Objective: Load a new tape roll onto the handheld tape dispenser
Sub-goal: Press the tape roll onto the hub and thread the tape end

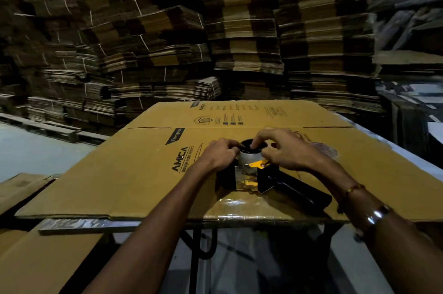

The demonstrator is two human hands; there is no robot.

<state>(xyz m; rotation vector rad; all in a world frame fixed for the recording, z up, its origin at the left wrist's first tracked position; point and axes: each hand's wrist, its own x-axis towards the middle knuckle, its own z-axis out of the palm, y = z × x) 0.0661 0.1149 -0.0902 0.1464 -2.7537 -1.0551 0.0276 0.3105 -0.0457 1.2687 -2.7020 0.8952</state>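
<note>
The handheld tape dispenser lies on its side on a flattened cardboard box that covers the work table, its black handle pointing toward the near right. This position leaves the hub facing up, so a roll can be pressed down onto it while the table takes the load.

The tape roll, clear with a dark core, sits at the far end of the dispenser, between the two hands. It appears to be on the hub, but the fingers cover its seating, so full engagement cannot be confirmed.

The left hand has its fingers curled around the left side of the roll and grips it. Judged from the pose, this steadies the roll against rotation and sideways slip.

The right hand arches over the top of the roll. Its thumb and fingertips are bent in a pinch at the roll's upper and right edge, just above the yellow tab of the dispenser. The likely purpose is to press the roll home or to pick up the free tape end for threading toward the metal plate on the near side.

A second clear roll lies just beyond the right hand. Stacks of bundled flat cartons fill the far background.
</note>
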